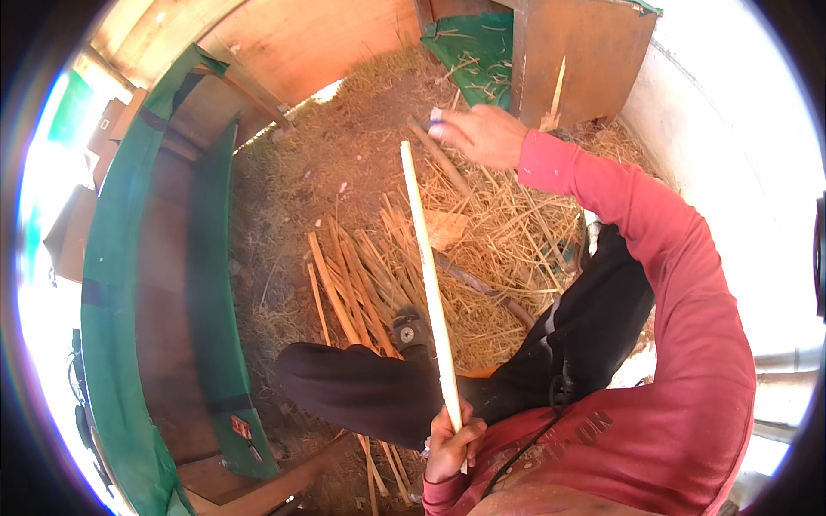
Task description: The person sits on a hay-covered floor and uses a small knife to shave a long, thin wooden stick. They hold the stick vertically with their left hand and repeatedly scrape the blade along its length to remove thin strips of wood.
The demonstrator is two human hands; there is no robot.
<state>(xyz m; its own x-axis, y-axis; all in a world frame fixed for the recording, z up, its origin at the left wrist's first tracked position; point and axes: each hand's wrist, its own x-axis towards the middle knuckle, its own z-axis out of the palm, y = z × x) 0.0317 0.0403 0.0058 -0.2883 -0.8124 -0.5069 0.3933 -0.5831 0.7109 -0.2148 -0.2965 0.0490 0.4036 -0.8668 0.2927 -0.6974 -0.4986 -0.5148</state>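
Closed around the lower end of a long, pale peeled stick [428, 267] is my left hand [453, 443], low near my body. The stick slants up and slightly left, away from me. Beyond its far tip, to the right, my right hand [486, 136] reaches out with its fingers curled, apart from the stick. A small white and blue bit shows at those fingertips; what it is, I cannot make out. Beneath the stick, a bundle of split wooden strips [344, 275] lies on the ground by my foot.
Straw-like shavings [525, 232] cover the ground between my legs, with a darker pole [486, 290] across them. A green-edged wooden bench [206, 284] stands at left. At the far right is a wooden box [581, 60] beside green cloth [473, 56]. A pale wall [714, 129] bounds the right.
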